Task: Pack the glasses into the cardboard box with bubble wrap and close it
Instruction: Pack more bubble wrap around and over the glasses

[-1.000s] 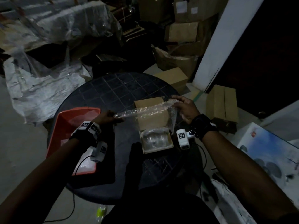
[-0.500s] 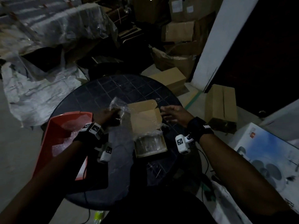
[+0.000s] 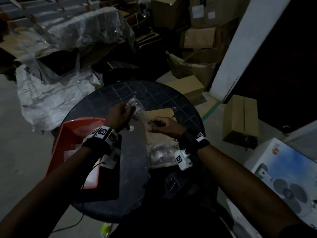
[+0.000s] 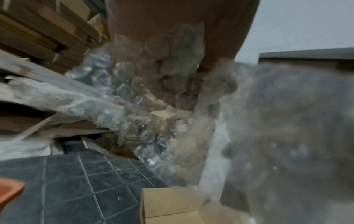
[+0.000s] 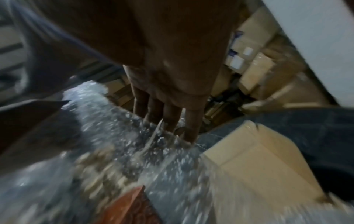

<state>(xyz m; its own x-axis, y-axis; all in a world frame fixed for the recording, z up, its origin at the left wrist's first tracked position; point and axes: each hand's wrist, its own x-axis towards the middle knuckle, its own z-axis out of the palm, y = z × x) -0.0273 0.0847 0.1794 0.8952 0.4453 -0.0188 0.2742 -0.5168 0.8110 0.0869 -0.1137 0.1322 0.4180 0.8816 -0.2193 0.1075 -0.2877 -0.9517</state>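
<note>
A small open cardboard box (image 3: 158,112) stands on the round dark table (image 3: 137,91), with clear glasses (image 3: 161,152) inside under plastic. My left hand (image 3: 127,110) grips a bunched end of the bubble wrap (image 3: 135,105) just left of the box's far flap. The sheet hangs down from it over the table. My right hand (image 3: 154,125) is over the box and pinches the wrap's edge. In the left wrist view the bubble wrap (image 4: 145,84) fills the middle, with the box (image 4: 168,201) below. The right wrist view shows fingers (image 5: 172,118) on the wrap (image 5: 114,136) beside the box (image 5: 258,159).
A red tray (image 3: 72,133) with some plastic lies at the table's left edge. Cardboard boxes (image 3: 240,117) stand on the floor to the right, and a white fan carton (image 3: 283,165) sits near my right arm. Piles of plastic sheeting and cartons lie behind the table.
A second ago both hands stretched the wrap across the box. The right hand let go, the left gathered the sheet to the left, and the right hand now holds the wrap again.
</note>
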